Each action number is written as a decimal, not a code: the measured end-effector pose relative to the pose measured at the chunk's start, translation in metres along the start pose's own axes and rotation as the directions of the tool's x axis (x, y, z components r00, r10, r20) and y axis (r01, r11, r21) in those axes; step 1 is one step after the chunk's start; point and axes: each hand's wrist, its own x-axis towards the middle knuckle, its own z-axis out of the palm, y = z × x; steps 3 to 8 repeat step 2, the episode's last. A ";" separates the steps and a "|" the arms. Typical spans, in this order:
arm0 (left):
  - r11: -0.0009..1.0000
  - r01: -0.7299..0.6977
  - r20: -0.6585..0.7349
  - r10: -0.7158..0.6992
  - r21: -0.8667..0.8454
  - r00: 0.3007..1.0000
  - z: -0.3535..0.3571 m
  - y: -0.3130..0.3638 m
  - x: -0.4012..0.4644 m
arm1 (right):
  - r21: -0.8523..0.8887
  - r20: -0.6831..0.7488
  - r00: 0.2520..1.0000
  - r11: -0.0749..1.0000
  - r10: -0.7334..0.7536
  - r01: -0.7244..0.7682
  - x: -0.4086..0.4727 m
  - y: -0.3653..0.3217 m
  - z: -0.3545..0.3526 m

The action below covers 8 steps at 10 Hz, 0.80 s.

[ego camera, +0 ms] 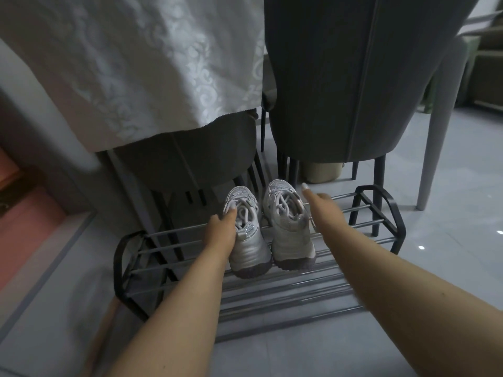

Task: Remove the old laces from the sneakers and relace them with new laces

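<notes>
Left hand [221, 228]: I grip the left sneaker [246, 232].
Right hand [322, 210]: open, empty, beside the right sneaker [288, 227].
Rack [381, 210]: holds both.

Home dining area, tiled floor [449, 268], tablecloth-draped table [122, 63], upholstered chair [353, 77], metal shoe rack [381, 221]

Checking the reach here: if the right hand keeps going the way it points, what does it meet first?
Probably the right silver sneaker: the right hand points beside its laced opening, though depth is unclear.
</notes>
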 end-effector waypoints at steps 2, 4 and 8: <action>0.933 -0.263 -0.087 0.292 0.245 0.953 0.003 0.007 -0.030 | 0.349 -0.300 0.902 0.845 -0.309 0.406 -0.061 -0.052 -0.043; 0.933 -0.263 -0.087 0.292 0.245 0.953 0.003 0.007 -0.030 | 0.349 -0.300 0.902 0.845 -0.309 0.406 -0.061 -0.052 -0.043; 0.933 -0.263 -0.087 0.292 0.245 0.953 0.003 0.007 -0.030 | 0.349 -0.300 0.902 0.845 -0.309 0.406 -0.061 -0.052 -0.043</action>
